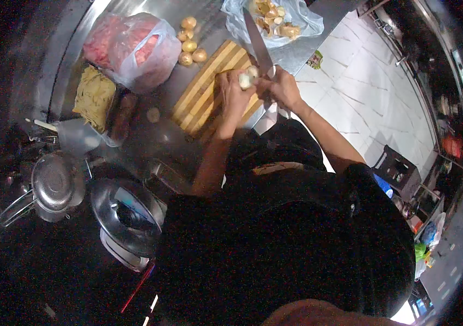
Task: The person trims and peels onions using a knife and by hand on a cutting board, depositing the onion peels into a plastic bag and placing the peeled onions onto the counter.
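Black shirt [291, 233] right up against the lens, so looking past that. Left hand [233, 92] with fingers curled round a pale, skinless onion [246, 81], held above the striped cutting board [193, 108]. Could be one piece or two, can't tell at this blur. Right hand [284, 89] closed round the handle of a big knife [258, 42], blade angled away past the onion. Done: the pale one in hand, plus papery skins [290, 31] lying in the open plastic bag [237, 24]. Left undone: a small bunch of skin-on onions [189, 45] beside the board. Farther out, a bag of pink stuff [150, 60], a yellowish packet [92, 95], then a strainer [54, 182].
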Demonstrator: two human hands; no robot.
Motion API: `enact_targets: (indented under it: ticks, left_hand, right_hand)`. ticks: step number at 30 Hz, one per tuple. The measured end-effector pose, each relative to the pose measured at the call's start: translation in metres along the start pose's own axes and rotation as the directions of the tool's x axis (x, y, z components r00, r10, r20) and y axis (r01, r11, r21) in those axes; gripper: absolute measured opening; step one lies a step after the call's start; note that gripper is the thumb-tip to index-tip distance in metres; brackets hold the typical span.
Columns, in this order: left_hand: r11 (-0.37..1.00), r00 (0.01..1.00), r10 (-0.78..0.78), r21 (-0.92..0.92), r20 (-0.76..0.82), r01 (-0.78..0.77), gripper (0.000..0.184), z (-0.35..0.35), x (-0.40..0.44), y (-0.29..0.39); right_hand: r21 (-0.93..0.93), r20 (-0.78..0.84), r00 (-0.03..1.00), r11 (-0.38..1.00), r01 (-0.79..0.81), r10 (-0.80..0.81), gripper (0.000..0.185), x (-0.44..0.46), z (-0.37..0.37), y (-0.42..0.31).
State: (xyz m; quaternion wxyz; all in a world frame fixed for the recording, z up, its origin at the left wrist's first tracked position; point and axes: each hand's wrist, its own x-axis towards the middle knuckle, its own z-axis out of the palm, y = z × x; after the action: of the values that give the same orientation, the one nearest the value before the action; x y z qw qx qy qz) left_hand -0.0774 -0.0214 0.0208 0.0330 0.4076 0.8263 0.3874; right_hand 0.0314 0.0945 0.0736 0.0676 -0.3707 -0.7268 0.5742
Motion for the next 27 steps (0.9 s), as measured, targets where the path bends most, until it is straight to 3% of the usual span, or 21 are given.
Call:
enact_targets:
  ticks: [3, 7, 10, 13, 16, 19, 22, 25, 27]
  left_hand:
    - [0.989, 0.996, -0.076, -0.126, 0.047, 0.081, 0.055, -0.001, -0.004, 0.001]
    - [0.845, 0.956, -0.222, -0.450, 0.192, 0.287, 0.047, -0.014, -0.004, 0.008]
    - [0.764, 0.950, -0.177, -0.572, 0.256, 0.297, 0.041, -0.029, -0.002, 0.001]
    - [0.587, 0.875, -0.327, -0.649, 0.358, 0.484, 0.034, -0.033, -0.004, 0.001]
    - [0.511, 0.876, -0.332, -0.714, 0.349, 0.478, 0.032, -0.031, -0.005, -0.003]
    - [0.581, 0.877, -0.333, -0.658, 0.345, 0.480, 0.031, -0.027, -0.005, -0.008]
    - [0.572, 0.879, -0.329, -0.667, 0.345, 0.477, 0.031, -0.016, -0.006, -0.014]
    - [0.573, 0.906, -0.297, -0.702, 0.302, 0.422, 0.032, -0.006, -0.007, -0.018]
    - [0.675, 0.932, -0.280, -0.644, 0.229, 0.360, 0.035, 0.001, -0.009, -0.018]
  right_hand:
    - [0.198, 0.109, 0.993, 0.977, -0.072, 0.051, 0.031, 0.007, 0.007, 0.003]
    - [0.156, 0.058, 0.994, 0.984, 0.086, -0.096, 0.026, 0.022, 0.017, 0.019]
    - [0.289, 0.195, 0.981, 0.957, -0.034, -0.024, 0.022, 0.025, 0.010, 0.016]
    - [0.319, 0.172, 0.984, 0.948, -0.004, -0.054, 0.018, 0.025, 0.013, 0.012]
    - [0.335, 0.199, 0.980, 0.941, -0.049, -0.019, 0.016, 0.023, 0.014, 0.007]
    - [0.353, 0.176, 0.983, 0.936, -0.008, -0.058, 0.020, 0.022, 0.018, 0.010]
    - [0.195, 0.148, 0.988, 0.981, 0.008, -0.038, 0.029, 0.016, 0.014, -0.002]
    - [0.021, -0.003, 0.986, 0.986, 0.165, -0.165, 0.036, 0.018, 0.022, 0.009]
    - [-0.075, -0.012, 0.983, 0.980, 0.183, -0.184, 0.040, 0.022, 0.025, 0.013]
